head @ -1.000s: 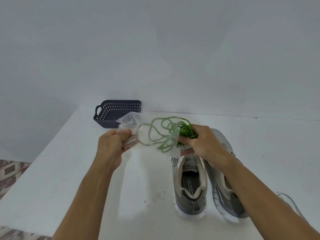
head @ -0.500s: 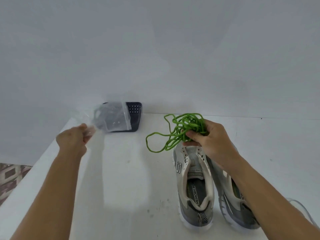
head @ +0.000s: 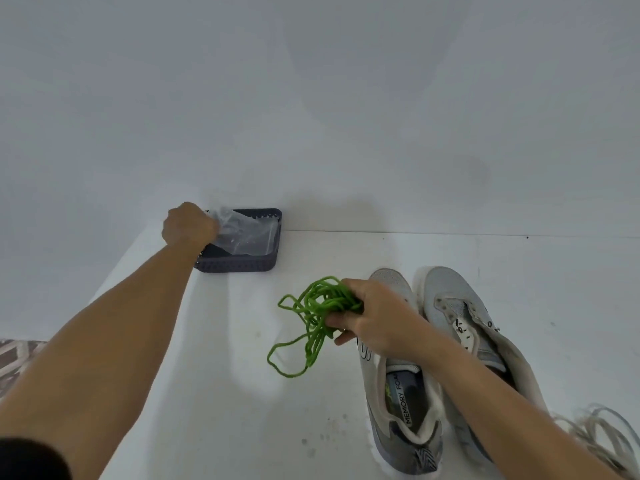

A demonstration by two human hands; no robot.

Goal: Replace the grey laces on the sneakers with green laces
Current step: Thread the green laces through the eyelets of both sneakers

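Note:
Two grey-and-white sneakers stand side by side on the white table, toes pointing away from me: the left sneaker [head: 398, 407] and the right sneaker [head: 464, 313], both without laces. My right hand [head: 374, 317] grips a tangled bunch of green laces [head: 315, 323] just left of the sneakers' toes, with loops hanging to the table. My left hand [head: 188, 225] reaches far left and holds a clear plastic bag [head: 242, 235] over the dark basket [head: 239, 265]. A pile of grey laces [head: 602, 434] lies at the lower right.
The white table [head: 214, 393] meets a plain white wall at the back. The basket sits in the table's far left corner. Patterned floor [head: 14, 358] shows beyond the table's left edge.
My left hand has carried the emptied plastic bag left and away to the basket. My right hand, with the green laces now out of the bag, has sunk a little toward the table.

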